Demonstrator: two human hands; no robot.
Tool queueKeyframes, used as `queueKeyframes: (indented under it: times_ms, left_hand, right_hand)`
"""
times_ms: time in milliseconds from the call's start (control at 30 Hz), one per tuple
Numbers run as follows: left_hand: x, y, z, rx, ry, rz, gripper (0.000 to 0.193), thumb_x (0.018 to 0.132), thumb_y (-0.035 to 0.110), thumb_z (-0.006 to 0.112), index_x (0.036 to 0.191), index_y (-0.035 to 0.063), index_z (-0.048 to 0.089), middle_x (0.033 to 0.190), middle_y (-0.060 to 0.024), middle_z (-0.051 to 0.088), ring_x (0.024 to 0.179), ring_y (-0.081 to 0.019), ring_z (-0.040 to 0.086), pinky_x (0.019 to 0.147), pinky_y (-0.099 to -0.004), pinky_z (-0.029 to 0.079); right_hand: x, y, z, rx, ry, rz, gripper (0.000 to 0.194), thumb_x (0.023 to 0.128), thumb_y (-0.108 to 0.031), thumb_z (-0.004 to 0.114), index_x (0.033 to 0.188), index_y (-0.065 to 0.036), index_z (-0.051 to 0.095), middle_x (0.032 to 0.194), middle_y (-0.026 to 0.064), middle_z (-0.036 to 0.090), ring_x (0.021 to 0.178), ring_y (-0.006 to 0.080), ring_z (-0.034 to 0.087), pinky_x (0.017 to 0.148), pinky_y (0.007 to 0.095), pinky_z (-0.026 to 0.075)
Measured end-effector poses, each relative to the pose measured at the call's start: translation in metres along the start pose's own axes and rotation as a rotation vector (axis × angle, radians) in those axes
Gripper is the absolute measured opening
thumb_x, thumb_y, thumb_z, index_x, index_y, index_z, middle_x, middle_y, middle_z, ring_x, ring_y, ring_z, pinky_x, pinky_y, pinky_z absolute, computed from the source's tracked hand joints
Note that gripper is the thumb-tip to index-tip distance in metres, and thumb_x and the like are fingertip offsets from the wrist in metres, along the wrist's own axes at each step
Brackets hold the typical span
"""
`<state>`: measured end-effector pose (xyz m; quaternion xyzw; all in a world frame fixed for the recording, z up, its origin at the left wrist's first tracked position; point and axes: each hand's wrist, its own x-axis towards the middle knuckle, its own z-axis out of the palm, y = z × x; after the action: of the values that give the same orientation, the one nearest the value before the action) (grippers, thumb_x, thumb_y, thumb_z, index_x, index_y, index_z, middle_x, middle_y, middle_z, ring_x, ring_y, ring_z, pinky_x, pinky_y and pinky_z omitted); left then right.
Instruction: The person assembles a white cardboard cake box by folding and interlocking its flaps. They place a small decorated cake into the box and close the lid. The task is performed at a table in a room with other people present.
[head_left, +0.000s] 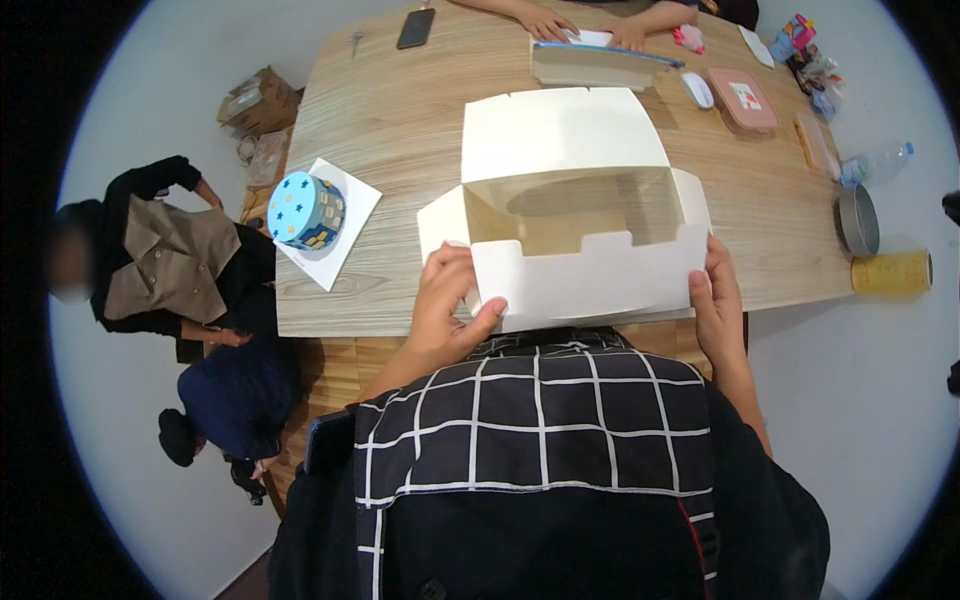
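A white cardboard cake box (585, 281) with a window stands at the near edge of the table, its lid raised and its side flaps spread outward. My left hand (454, 304) grips the box's near left corner, thumb on the front wall. On the right, my right hand (712, 300) holds the other end of the box, with the thumb against the front. A small round cake (306, 211), light blue on top with stars and patterned sides, is at the table's left edge on a white square board (352, 217).
Across the table (390, 112) a person's hands rest behind a tablet-like device (600, 56). To the right are a mouse (697, 90), a pink lidded container (742, 99), a bottle (877, 165), a round tin (859, 220) and a yellow roll (892, 271). Two people are at the left.
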<state>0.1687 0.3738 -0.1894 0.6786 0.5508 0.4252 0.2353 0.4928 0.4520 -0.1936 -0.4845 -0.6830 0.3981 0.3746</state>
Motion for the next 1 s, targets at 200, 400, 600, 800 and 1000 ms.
queueKeyframes:
  times_ms: [200,400,600,800,1000]
  left_hand:
    - [0.014,0.025,0.001,0.382,-0.106,0.271,0.056,0.076,0.011,0.071,0.129,0.0029,0.053,0.136,-0.0141,0.048,0.125,-0.04,0.044,0.105,-0.0468,0.038]
    - [0.02,0.025,0.001,0.559,-0.49,0.466,0.062,0.077,0.033,0.07,0.131,0.007,0.051,0.133,-0.0135,0.052,0.121,-0.0355,0.05,0.1,-0.0437,0.044]
    - [0.016,0.037,0.03,0.605,-0.393,0.438,0.052,0.087,0.039,0.059,0.119,-0.003,0.055,0.119,-0.0179,0.06,0.102,-0.0344,0.062,0.086,-0.0416,0.053]
    - [0.034,0.051,0.028,0.528,-0.923,0.013,0.035,0.095,0.035,0.049,0.115,0.0082,0.061,0.088,-0.0147,0.068,0.077,-0.0312,0.066,0.065,-0.0413,0.053]
    - [0.051,0.051,0.033,0.502,-0.991,-0.006,0.032,0.095,0.033,0.045,0.114,0.0143,0.064,0.076,-0.0157,0.067,0.076,-0.0333,0.066,0.065,-0.0451,0.052]
  right_hand:
    - [0.006,-0.021,0.002,-0.822,0.13,-0.503,0.042,0.081,-0.013,0.062,0.122,-0.013,0.058,0.132,0.0123,0.049,0.126,0.0327,0.043,0.108,0.0429,0.032]
    - [0.021,-0.04,-0.007,-0.68,-0.479,-0.728,0.046,0.08,-0.027,0.066,0.125,-0.018,0.058,0.118,0.0062,0.062,0.114,0.0292,0.056,0.096,0.0455,0.045]
    - [0.012,-0.044,0.016,-0.784,-0.509,-0.744,0.05,0.078,-0.031,0.07,0.123,-0.013,0.059,0.119,0.0068,0.062,0.109,0.0315,0.058,0.094,0.0463,0.047]
    - [0.013,-0.049,0.018,-0.69,-0.673,-0.473,0.021,0.084,-0.028,0.065,0.101,-0.015,0.067,0.084,0.0072,0.069,0.076,0.0278,0.067,0.067,0.0391,0.052]
    - [0.026,-0.062,0.017,-0.777,-0.825,-0.294,0.024,0.091,-0.034,0.056,0.092,-0.014,0.07,0.068,0.0131,0.064,0.064,0.0328,0.063,0.059,0.0415,0.048]
